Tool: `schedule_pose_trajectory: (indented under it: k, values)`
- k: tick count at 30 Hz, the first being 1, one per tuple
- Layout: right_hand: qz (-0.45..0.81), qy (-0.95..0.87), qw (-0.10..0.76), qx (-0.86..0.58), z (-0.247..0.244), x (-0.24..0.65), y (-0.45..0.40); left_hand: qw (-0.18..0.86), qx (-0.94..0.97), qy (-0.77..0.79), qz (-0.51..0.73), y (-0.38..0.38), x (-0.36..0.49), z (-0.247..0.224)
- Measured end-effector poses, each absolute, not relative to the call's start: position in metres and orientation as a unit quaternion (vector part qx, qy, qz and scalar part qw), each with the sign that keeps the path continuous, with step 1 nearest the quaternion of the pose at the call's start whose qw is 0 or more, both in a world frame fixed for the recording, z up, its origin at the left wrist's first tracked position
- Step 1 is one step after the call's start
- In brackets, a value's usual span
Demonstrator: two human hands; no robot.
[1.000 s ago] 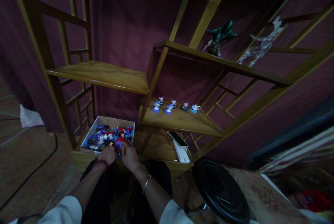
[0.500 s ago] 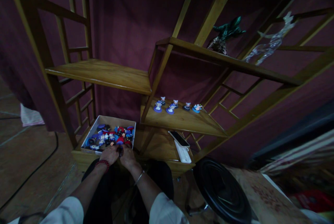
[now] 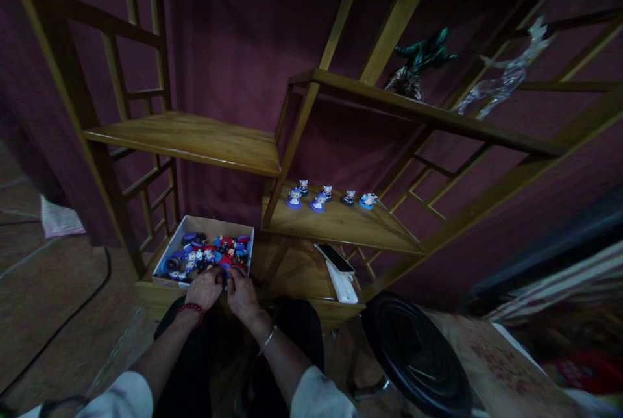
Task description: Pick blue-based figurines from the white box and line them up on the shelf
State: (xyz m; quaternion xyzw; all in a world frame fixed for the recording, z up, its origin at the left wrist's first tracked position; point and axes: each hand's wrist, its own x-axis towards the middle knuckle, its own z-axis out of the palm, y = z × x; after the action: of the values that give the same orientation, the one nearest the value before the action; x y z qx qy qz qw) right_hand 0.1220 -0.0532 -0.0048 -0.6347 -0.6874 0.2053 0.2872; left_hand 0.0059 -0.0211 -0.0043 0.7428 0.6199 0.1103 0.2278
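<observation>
My left hand (image 3: 204, 288), with a red bead bracelet, and my right hand (image 3: 241, 291), with a silver bangle, are close together at the front edge of a box (image 3: 168, 250). Their fingers are closed around something small and dark between them, too hidden to name. Many small figurines in purple, red, blue and black lie jumbled inside the box. On the middle shelf (image 3: 335, 226) to the right stand several little figurines, among them a purple-based one (image 3: 294, 198) and a blue-based one (image 3: 368, 201).
A phone (image 3: 335, 258) lies partly over a white object (image 3: 342, 285) on the lower shelf. A black round stool (image 3: 416, 353) stands at right. Higher up are a green ornament (image 3: 423, 54) and a clear deer figure (image 3: 506, 80). Wooden posts divide the shelves.
My hands have shifted slightly, with a little more space between them; the right has moved slightly right. The shelf figurines have not moved.
</observation>
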Motion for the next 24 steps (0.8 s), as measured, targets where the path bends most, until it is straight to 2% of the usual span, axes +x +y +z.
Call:
schedule_pose_trajectory:
  k: [4,10,12,14,16,19,24]
  values:
    - [0.203,-0.726,0.329,-0.569,0.037,0.14,-0.083,0.187,0.74,0.609,0.216,-0.032,0.004,0.002]
    - [0.23,-0.733,0.432,-0.473,0.14,0.193,-0.115,0.118,0.806,0.466,0.345,-0.055,0.029,0.04]
    - [0.167,-0.7,0.488,-0.494,0.177,0.216,-0.106,0.092,0.825,0.4,0.389,-0.064,0.046,0.067]
    - [0.083,-0.679,0.509,-0.522,0.209,0.237,-0.084,0.06,0.844,0.319,0.427,-0.072,0.065,0.098]
    - [-0.01,-0.698,0.464,-0.545,0.232,0.253,-0.057,0.023,0.861,0.249,0.443,-0.077,0.085,0.126]
    - [-0.093,-0.741,0.32,-0.583,0.251,0.266,-0.018,-0.022,0.874,0.25,0.416,-0.074,0.112,0.156]
    - [-0.067,-0.767,0.128,-0.626,0.258,0.266,0.018,-0.035,0.873,0.33,0.357,-0.053,0.138,0.17]
